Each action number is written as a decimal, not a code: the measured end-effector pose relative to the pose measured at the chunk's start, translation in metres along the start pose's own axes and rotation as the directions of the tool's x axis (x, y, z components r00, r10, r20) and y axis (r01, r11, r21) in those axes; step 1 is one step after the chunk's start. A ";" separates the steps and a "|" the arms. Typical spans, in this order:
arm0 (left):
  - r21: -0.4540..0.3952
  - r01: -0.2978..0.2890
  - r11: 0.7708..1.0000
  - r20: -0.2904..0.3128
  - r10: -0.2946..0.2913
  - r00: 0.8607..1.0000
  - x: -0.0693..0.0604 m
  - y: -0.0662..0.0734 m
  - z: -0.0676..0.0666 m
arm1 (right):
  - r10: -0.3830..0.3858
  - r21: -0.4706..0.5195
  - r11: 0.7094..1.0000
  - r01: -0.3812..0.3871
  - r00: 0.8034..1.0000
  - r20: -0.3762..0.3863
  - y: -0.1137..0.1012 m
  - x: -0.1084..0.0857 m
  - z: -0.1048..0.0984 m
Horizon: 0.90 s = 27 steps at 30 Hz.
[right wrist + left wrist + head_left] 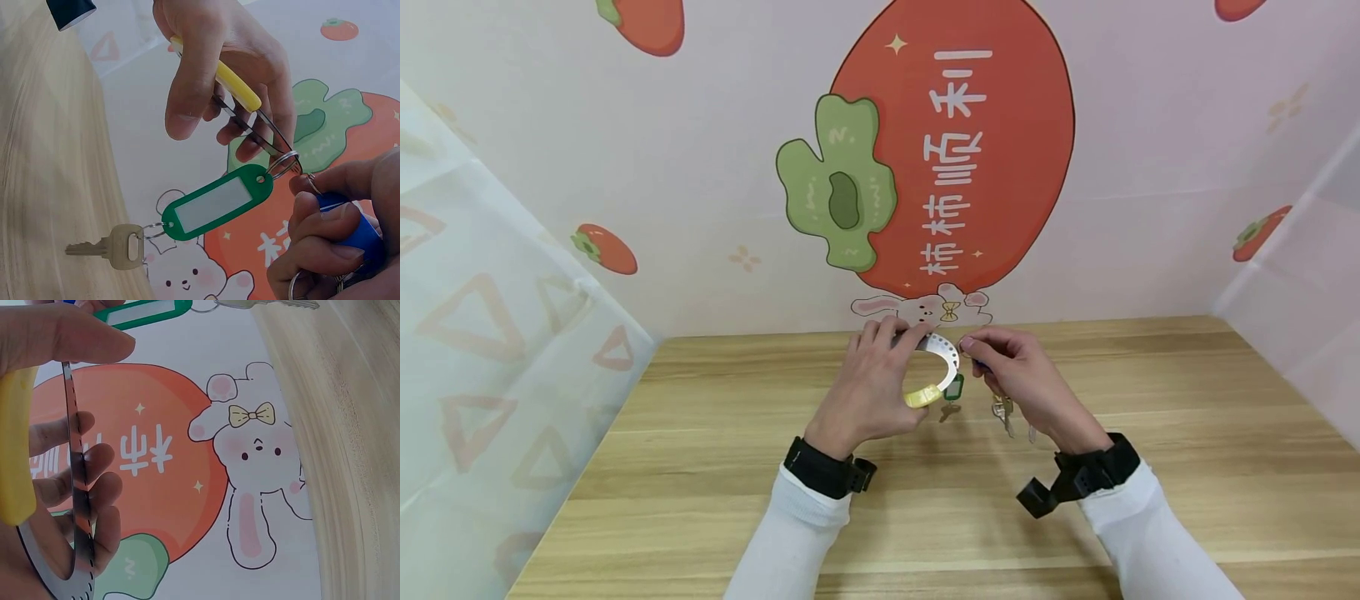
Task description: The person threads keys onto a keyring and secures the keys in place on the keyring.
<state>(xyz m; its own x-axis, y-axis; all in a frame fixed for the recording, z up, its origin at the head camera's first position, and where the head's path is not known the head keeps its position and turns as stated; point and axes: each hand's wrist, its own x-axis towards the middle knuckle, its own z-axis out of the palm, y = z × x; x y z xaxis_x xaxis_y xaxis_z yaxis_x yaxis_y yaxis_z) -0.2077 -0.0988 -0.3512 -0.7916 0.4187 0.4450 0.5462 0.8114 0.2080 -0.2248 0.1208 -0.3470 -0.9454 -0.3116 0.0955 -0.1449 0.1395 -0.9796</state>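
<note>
My left hand [868, 383] grips a flat metal ring [951, 357] with a row of small holes and a yellow handle [237, 86]. From the ring's edge hangs a green key tag [181, 230], with a brass-coloured key [126, 247] on its far end. Close by on the right, my right hand [1026, 379] pinches a blue key tag [367, 240] by its split ring end, near the metal ring's rim. Whether that split ring passes through a hole cannot be told. Below the right hand dangle more keys [1003, 410].
Both hands are above a wood-grain table [700, 467]. Behind it stands a pale backdrop [700, 150] printed with a large persimmon and a rabbit. Another printed sheet [490, 350] slopes along the left side.
</note>
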 end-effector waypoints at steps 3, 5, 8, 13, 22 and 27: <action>-0.004 0.000 1.000 0.000 0.000 1.000 0.000 0.000 0.000 | -0.016 0.005 1.000 0.016 1.000 0.008 0.001 0.000 0.000; -0.004 0.000 1.000 0.000 0.000 1.000 0.000 0.000 0.000 | -0.025 0.005 1.000 0.025 1.000 0.016 0.001 0.000 0.000; -0.005 -0.001 1.000 -0.003 0.001 1.000 0.000 0.001 0.000 | -0.033 0.001 0.999 0.033 0.999 0.023 0.002 0.000 0.000; -0.006 -0.006 1.000 -0.007 0.006 1.000 0.000 0.001 0.000 | -0.031 -0.011 0.999 0.032 0.999 0.020 0.003 0.000 0.000; 0.003 -0.014 1.000 -0.006 0.014 1.000 0.000 0.001 0.000 | -0.014 -0.005 1.000 0.014 1.000 0.010 0.004 0.001 -0.001; 0.004 -0.011 1.000 -0.009 0.012 1.000 0.000 0.001 0.000 | -0.016 -0.011 1.000 0.017 1.000 0.010 0.003 0.001 -0.001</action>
<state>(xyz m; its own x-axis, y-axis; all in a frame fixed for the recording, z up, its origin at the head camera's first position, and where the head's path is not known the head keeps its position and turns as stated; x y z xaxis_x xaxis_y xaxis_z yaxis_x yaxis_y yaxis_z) -0.2074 -0.0981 -0.3510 -0.7827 0.4242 0.4555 0.5542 0.8082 0.1995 -0.2266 0.1216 -0.3501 -0.9399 -0.3234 0.1098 -0.1637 0.1444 -0.9759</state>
